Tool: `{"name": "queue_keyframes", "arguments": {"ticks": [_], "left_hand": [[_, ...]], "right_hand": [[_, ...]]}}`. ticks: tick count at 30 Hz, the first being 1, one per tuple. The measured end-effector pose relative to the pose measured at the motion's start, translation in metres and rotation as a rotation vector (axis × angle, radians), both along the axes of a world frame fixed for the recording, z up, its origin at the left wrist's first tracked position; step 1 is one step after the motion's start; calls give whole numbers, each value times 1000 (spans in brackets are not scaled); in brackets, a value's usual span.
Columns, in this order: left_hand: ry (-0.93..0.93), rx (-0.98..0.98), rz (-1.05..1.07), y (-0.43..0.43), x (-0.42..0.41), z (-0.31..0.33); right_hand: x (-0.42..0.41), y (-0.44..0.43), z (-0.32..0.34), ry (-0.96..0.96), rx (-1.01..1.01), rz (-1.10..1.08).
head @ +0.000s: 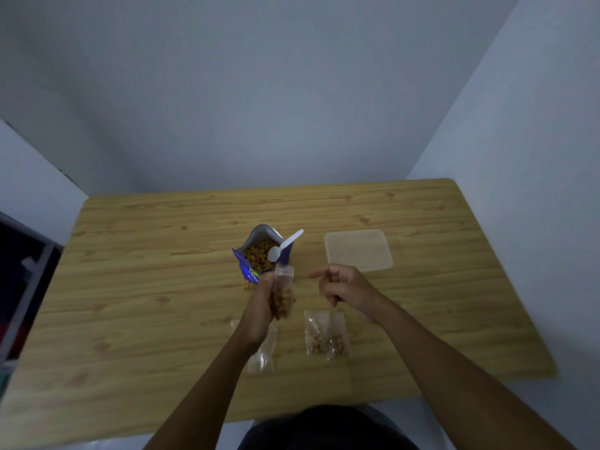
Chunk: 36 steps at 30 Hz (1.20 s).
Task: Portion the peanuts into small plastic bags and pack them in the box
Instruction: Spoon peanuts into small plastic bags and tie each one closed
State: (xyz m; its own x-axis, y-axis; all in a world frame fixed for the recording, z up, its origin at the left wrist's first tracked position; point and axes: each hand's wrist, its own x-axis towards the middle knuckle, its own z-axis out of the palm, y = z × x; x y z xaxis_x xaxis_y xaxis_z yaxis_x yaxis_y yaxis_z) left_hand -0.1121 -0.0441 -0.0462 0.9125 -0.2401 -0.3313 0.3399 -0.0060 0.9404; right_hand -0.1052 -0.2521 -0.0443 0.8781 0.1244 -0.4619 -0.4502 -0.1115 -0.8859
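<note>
Left hand is clamped around a small clear plastic bag part-filled with peanuts, held upright off the wooden table, long axis vertical, mouth up, just in front of the open purple foil peanut pouch with the white plastic spoon resting in it. Right hand holds nothing, fingers loosely curled, index pointing at the bag's mouth; it's the nearer hand for sealing. Translucent square plastic box sits right of the pouch toward the far edge, just beyond the right hand.

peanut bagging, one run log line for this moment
left hand: holds part-filled bag | right hand: empty | spoon: in peanut pouch | box: empty
</note>
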Motion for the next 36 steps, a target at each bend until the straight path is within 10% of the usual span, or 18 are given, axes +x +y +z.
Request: {"name": "queue_keyframes", "arguments": {"ticks": [9, 19, 36], "left_hand": [[-178, 300, 24, -33, -7, -32], [22, 314, -7, -77, -19, -51], [-65, 646, -114, -47, -29, -77]], "right_hand": [[-30, -8, -17, -88, -98, -209], [-47, -42, -50, -54, -103, -339], [-77, -84, -110, 22, -689, -211]]}}
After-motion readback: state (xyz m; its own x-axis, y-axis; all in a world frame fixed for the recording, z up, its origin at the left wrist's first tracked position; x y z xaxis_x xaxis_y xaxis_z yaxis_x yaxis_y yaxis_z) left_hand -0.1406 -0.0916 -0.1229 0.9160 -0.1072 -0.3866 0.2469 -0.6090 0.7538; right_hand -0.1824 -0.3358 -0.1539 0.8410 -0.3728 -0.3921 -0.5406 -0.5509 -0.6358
